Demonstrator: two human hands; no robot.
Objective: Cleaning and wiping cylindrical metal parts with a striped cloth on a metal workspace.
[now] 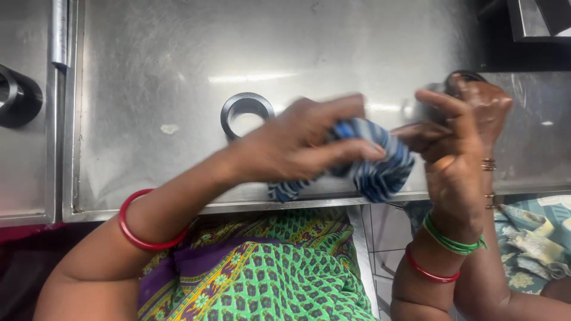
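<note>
1. Blue-and-white striped cloth (372, 160): bunched into a wad, gripped in left hand (303, 142), held above the near edge of the steel bench (178, 89). Motion blur on cloth and fingers.
2. Left hand: closed around the cloth, fingers wrapped over its top and front, thumb side hidden behind the wad. Red bangle (140, 229) on the left wrist.
3. Right hand (455, 148): raised just right of the cloth, fingers curled around a dark round part (458, 80); only the upper rim of that part shows above the fingers, shape otherwise unclear. Cloth touching or nearly touching the right hand's fingers; exact contact not resolvable through blur.
4. Green bangles (455, 241) and a red bangle (428, 273) on the right wrist.
5. Second hand behind the right hand, with thin metal bangles (489, 164) at its wrist; ownership not certain from this view.
6. Metal ring (247, 113): lying flat on the bench, just beyond the left hand, not touched.
7. Larger dark ring (18, 95): far left of the left hand, on a separate steel panel, well apart.
8. Green and purple patterned garment (267, 267) below the left forearm, nearer than the bench edge.
9. Patterned fabric (535, 238) to the right of the right forearm.
</note>
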